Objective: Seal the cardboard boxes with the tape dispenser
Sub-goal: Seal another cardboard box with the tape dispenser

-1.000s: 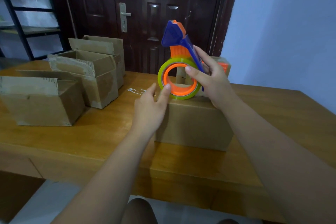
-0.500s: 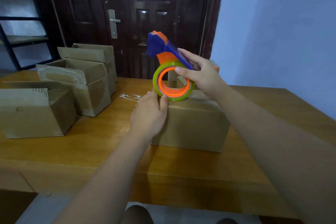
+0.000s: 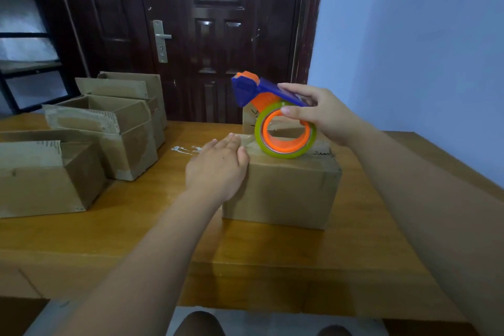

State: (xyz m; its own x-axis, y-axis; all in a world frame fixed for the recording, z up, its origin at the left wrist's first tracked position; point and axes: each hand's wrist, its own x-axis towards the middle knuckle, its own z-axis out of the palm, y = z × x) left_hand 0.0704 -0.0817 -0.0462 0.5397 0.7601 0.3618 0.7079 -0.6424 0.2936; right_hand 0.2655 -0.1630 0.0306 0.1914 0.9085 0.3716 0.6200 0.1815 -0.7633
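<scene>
Tape dispenser: blue and orange frame carrying a yellow-green roll on an orange core; the roll stands on edge with its lower rim on the top of the closed box, and the blue nose tilts up and to the left
Closed box: in the middle of the table, flaps down, one flap of a box behind it standing up past the roll
My right hand: reaches in from the right with the wrist raised; my thumb is hooked into the top of the orange core and my other fingers lie curled over the blue handle, so I have the dispenser firmly held
My left hand: palm down at the box's left top edge, fingers straight and together, their tips laid on the box top just left of the roll, not touching it; it grips nothing
Clear tape: I cannot tell whether a strip runs from the roll under my left fingertips
Open boxes: a cluster at the left of the table, well apart from my hands, flaps up
Tape scraps: small white bits on the wood just beside my left hand
Table: brown wood
Door: dark, shut, behind the table
Shelf rack: black, far left
</scene>
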